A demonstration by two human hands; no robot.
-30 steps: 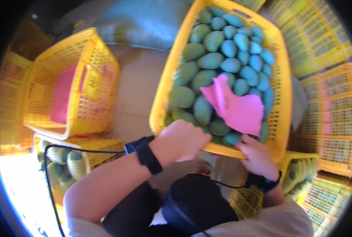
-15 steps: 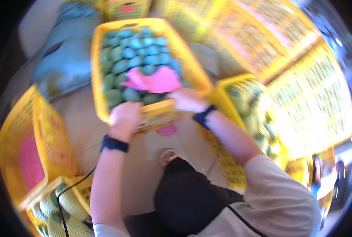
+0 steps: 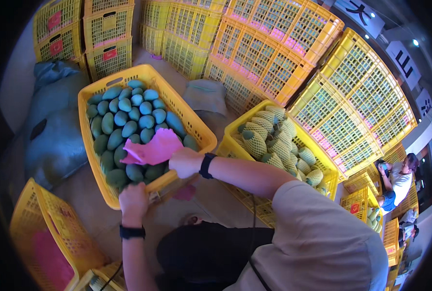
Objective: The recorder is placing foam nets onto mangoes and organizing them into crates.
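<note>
A yellow plastic crate point(image 3: 183, 110) full of loose green mangoes point(image 3: 128, 115) is in front of me. My left hand point(image 3: 134, 201) is closed over the near rim of this crate. Closer to its near right corner, my right hand point(image 3: 186, 162) is also closed on the rim, its fingertips hidden inside. A crumpled sheet of pink paper point(image 3: 154, 147) lies over the nearest mangoes and reaches up to the right hand. Both wrists wear dark bands.
To the right stands a crate of mangoes in foam nets point(image 3: 280, 138). Blue-green sacks point(image 3: 58, 126) slump at the left, near a tilted crate with a pink lining point(image 3: 51, 257). Tall crate stacks point(image 3: 269, 46) line the back. A co-worker point(image 3: 398, 182) crouches at far right.
The picture has swung, so the crate now appears further left and lower, with more stacks and a co-worker in sight. Both hands stay on the rim.
</note>
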